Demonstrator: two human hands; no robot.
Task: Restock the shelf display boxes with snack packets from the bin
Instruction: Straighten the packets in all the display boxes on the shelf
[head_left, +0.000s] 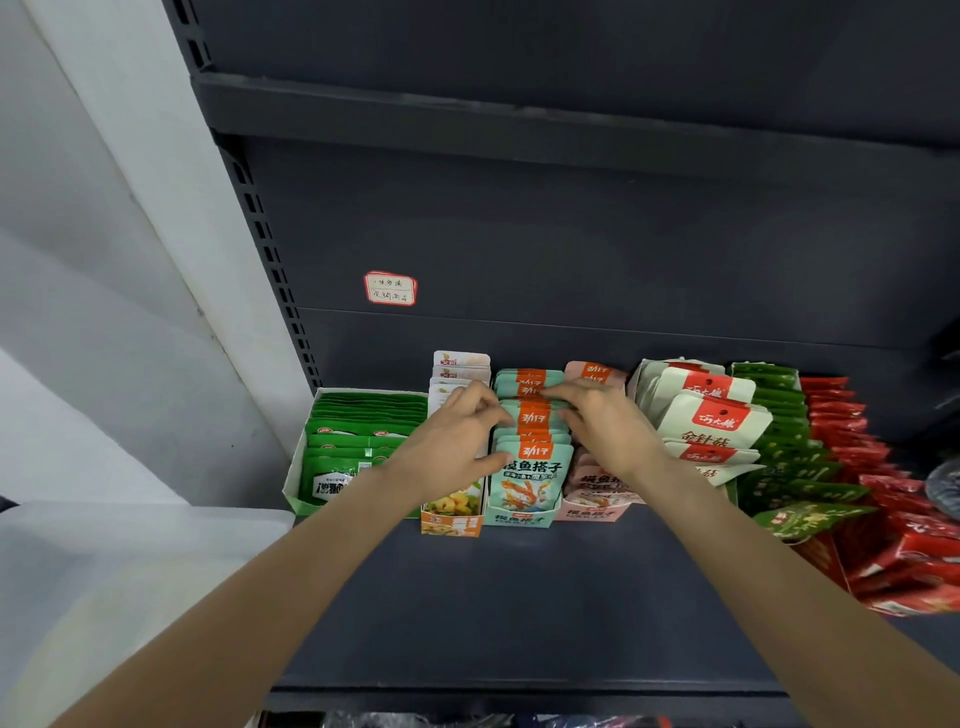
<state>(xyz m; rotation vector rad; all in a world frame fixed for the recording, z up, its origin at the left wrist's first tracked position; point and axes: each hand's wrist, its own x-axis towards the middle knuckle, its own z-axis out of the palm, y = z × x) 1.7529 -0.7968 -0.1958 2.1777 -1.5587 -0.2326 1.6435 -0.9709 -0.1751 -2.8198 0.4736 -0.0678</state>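
A dark grey metal shelf (519, 597) runs across the view, its flat deck bare in front and lined along the back with a row of cardboard display boxes. Behind it rises a dark back panel (571, 249) carrying a small white label with a red border and handwriting (390, 288), and another dark shelf (467, 119) juts out above. To the left stands a slotted upright (270, 260) against a pale grey-white wall (104, 260). The teal display box of teal-and-orange snack packets (524, 467) sits mid-row, packets standing on edge one behind another. The left hand (457, 441) reaches in from the left side of this box, fingers curled and pinching the tops of the teal packets, thumb against the front ones. The right hand (602, 415) comes from the right, its fingers bent over the orange packet tops toward the back of the same box, gripping them. Left of the teal box stand a narrow orange-and-yellow box of white packets (457, 374) and a wide green-and-white box of green packets (358, 441). To the right are a pink box of pink packets (597, 499), cream packets with red labels (711, 415), a row of dark green packets (784, 447) and red packets (857, 447) at the far edge. The bin is not visible.
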